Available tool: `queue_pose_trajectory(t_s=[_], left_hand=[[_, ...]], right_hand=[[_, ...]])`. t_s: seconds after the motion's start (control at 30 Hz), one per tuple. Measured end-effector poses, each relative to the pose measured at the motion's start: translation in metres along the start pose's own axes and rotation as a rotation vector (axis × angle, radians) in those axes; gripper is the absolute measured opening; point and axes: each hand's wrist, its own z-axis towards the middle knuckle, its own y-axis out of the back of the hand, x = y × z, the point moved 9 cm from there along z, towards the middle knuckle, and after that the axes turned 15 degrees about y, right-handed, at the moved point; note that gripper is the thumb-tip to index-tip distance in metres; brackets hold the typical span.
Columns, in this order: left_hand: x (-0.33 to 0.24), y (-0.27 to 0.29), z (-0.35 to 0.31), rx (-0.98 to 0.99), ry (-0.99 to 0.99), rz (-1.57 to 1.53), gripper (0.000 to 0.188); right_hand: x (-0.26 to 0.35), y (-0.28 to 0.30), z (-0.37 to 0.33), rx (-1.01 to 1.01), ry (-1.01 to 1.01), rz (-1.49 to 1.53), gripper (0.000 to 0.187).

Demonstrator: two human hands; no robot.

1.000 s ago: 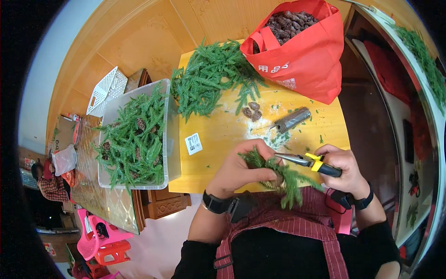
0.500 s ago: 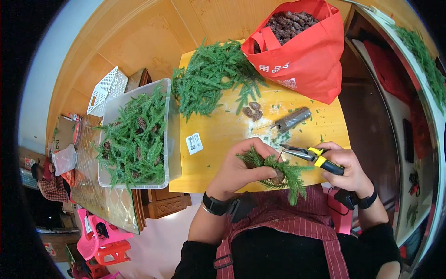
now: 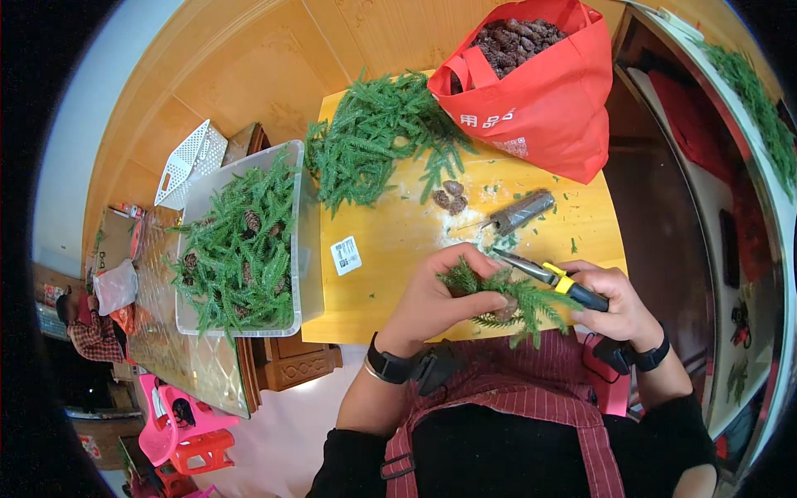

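My left hand (image 3: 455, 292) is closed around a green artificial pine sprig (image 3: 535, 303) near the front edge of the yellow table. A brown pine cone (image 3: 505, 309) shows among its needles beside my thumb. In my right hand (image 3: 614, 300) are pliers with black and yellow handles (image 3: 573, 288). Their metal jaws point left, over the upper side of the sprig by my left fingers. Whether the jaws touch anything is hard to make out. Just beyond my hands lies a dark bundle in clear wrap (image 3: 523, 212), with a few loose pine cones (image 3: 451, 197) to its left.
A clear plastic bin (image 3: 309, 249) of sprigs and cones stands left. Loose green sprigs (image 3: 374, 133) are heaped at the table's back, beside a red bag (image 3: 548, 108) full of pine cones. A white label (image 3: 346, 256) lies on the table (image 3: 365, 307). Another person (image 3: 98, 336) is far left.
The pliers' jaws have shifted slightly left and tilted more downward along the sprig. The sprig has turned, its tips now pointing more to the right.
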Motion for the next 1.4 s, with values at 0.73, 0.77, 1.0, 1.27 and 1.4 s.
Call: queue_pose_trajectory(t_s=[0.73, 0.77, 1.0, 1.27, 1.4], left_hand=[[0.013, -0.011, 0.01, 0.028, 0.129, 0.035, 0.024], [0.014, -0.011, 0.01, 0.027, 0.137, 0.035, 0.024], [0.01, -0.013, 0.011, 0.015, 0.056, 0.043, 0.022], [0.021, -0.009, 0.012, 0.018, 0.182, 0.055, 0.026], [0.024, -0.003, 0.011, 0.024, 0.21, -0.082, 0.029]], right_hand=[[-0.021, -0.024, -0.02, -0.203, -0.282, 0.403, 0.045], [-0.02, -0.022, -0.02, -0.206, -0.283, 0.402, 0.045], [-0.009, -0.023, -0.011, -0.213, -0.252, 0.387, 0.044], [-0.006, -0.008, -0.016, -0.187, -0.249, 0.007, 0.014], [-0.018, 0.001, -0.021, -0.203, -0.288, -0.011, 0.019]])
